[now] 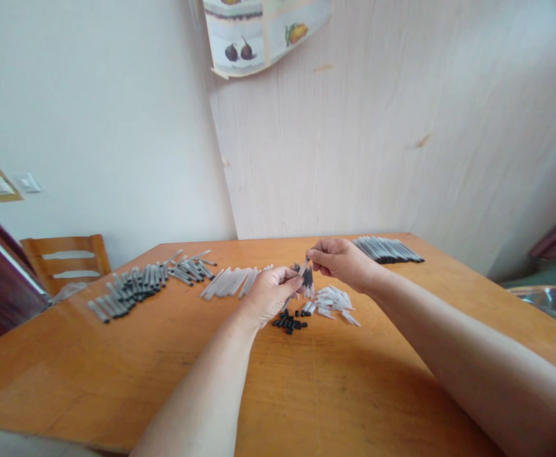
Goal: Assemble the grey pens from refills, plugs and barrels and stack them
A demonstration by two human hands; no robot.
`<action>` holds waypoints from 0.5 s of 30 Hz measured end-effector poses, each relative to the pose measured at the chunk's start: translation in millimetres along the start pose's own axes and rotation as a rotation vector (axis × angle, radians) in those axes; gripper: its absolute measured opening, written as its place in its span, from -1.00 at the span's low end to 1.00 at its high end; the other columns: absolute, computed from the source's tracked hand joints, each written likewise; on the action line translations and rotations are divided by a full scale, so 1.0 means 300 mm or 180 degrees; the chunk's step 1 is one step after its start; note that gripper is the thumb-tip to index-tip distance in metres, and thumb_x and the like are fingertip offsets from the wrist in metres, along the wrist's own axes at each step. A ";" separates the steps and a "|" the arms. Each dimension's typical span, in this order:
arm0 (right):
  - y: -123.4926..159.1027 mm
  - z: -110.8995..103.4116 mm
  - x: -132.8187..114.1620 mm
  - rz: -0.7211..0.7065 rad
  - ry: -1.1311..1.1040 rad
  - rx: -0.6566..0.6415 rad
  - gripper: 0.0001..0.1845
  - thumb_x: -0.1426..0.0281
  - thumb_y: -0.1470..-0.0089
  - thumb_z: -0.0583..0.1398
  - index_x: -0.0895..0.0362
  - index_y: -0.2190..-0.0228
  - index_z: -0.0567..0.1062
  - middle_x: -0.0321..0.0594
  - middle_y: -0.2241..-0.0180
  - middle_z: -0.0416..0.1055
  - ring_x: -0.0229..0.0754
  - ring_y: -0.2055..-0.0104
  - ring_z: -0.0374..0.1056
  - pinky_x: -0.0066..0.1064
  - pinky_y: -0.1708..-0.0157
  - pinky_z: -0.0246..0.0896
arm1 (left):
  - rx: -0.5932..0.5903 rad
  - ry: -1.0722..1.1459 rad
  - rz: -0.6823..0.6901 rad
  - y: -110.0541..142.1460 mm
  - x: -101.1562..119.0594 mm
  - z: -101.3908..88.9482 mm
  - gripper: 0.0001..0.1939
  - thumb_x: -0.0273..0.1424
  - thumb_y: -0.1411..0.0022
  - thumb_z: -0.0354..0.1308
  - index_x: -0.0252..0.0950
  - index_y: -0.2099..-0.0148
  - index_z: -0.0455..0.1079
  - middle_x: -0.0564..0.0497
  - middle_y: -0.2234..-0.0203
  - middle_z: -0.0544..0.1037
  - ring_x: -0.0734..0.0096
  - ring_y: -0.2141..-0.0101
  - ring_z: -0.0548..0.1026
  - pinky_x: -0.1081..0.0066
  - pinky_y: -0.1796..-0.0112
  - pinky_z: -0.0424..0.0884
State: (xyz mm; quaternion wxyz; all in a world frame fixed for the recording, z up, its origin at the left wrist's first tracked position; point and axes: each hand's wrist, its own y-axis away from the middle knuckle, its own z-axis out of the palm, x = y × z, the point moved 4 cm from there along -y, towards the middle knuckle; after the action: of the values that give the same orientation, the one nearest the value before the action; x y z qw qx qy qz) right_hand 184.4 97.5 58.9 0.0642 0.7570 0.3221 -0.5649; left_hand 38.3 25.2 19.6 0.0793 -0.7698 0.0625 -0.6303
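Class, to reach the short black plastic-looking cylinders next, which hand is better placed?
Probably the left hand, though it holds a slim translucent tube: it is nearer the cylinders than the right hand.

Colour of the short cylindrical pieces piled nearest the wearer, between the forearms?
Short cylindrical pieces: black; best in the head view.

A slim, pale translucent pen tube (303, 266) is held aslant above the tabletop (306, 400), its lower end in the left grip (274, 289) and its upper end, too small to make out clearly, at the right grip (337, 259). Just below lie a loose cluster of short black plugs (288, 322) and a jumbled heap of whitish translucent caps (334, 299), with whitish tubes (228, 282) in a slanted row beyond the left grip.
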 end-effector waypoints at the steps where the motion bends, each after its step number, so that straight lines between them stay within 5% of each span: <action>1: 0.000 0.000 0.001 0.0011 -0.0053 -0.0009 -0.76 0.24 -0.08 0.15 0.16 0.47 0.37 -0.26 0.56 0.36 -0.38 0.58 0.15 -0.53 0.60 0.04 | 0.0014 -0.0011 0.0001 0.000 0.002 0.000 -0.71 -0.18 -0.10 0.23 -0.34 0.33 0.43 -0.03 0.44 0.54 0.42 0.39 0.43 0.41 0.30 0.29; 15: -0.015 -0.065 0.028 0.0190 -0.0081 0.0109 -0.76 0.22 -0.08 0.16 0.15 0.41 0.42 -0.21 0.53 0.42 -0.37 0.60 0.15 -0.52 0.63 0.00 | 0.0265 0.0234 -0.0164 -0.020 -0.032 -0.040 -0.63 -0.11 -0.09 0.22 -0.34 0.26 0.43 -0.07 0.39 0.57 0.51 0.49 0.38 0.47 0.43 0.22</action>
State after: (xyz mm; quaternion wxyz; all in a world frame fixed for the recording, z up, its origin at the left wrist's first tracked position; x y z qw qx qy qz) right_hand 199.0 113.5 59.4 0.0721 0.7600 0.2888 -0.5777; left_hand 24.7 32.2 14.0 0.0927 -0.7435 0.0191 -0.6620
